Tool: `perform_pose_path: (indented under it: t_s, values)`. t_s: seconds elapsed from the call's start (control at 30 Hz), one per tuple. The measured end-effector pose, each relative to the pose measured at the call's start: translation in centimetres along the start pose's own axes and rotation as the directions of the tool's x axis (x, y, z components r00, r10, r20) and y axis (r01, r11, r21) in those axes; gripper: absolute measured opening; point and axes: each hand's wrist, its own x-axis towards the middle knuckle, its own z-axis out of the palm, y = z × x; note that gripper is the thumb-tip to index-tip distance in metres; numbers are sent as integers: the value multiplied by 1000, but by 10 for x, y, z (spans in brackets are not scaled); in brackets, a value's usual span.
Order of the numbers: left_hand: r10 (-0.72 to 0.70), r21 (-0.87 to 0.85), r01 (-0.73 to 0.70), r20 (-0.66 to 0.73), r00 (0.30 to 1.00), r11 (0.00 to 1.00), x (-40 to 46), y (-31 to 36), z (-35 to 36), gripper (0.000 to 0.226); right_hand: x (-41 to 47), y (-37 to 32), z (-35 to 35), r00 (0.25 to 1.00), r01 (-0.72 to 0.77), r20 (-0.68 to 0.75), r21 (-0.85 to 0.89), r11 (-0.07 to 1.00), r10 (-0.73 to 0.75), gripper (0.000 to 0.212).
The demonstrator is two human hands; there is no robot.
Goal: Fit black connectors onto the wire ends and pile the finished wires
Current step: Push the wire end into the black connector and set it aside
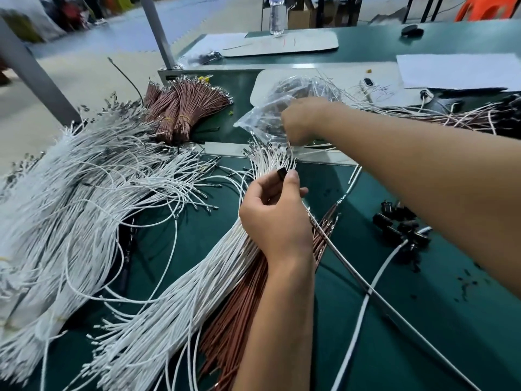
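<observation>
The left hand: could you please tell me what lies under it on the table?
Under the left hand a fan of white wires lies on top of brown wires, on the green table. The hand hides the wires' middle stretch. It pinches a black connector.

I see a dark green workbench (423, 320) filling most of the view. On its left lies a large sprawling heap of thin white wires (70, 207). A second fan of white wires (180, 300) crosses the middle, with long reddish-brown wires (234, 314) beside it. Tied bundles of brown wires (180, 108) lie further back. A small cluster of black plastic connectors (400, 224) sits to the right. A clear plastic bag (270, 114) and white paper sheets (451, 70) lie towards the far side.
</observation>
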Motion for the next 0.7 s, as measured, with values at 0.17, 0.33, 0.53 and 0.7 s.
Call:
perform_pose_path:
  t_s: [0.17,0.33,0.53,0.7]
  values:
    - [-9,11,9,1,1000,1000,-1,1,2,9,2,1,9,999,-1,-44,65,998,4,25]
    - [0,39,0,6,1000,999,-1,1,1,7,4,-12,17,983,-5,-182,76,997,19,22]
    - [34,92,-36,26,999,995,-2,1,0,6,-5,-7,26,953,-72,-254,339,938,165,15]
    - [69,158,-79,67,995,984,-5,4,1,11,-38,-1,25,848,3,-397,666,746,351,25]
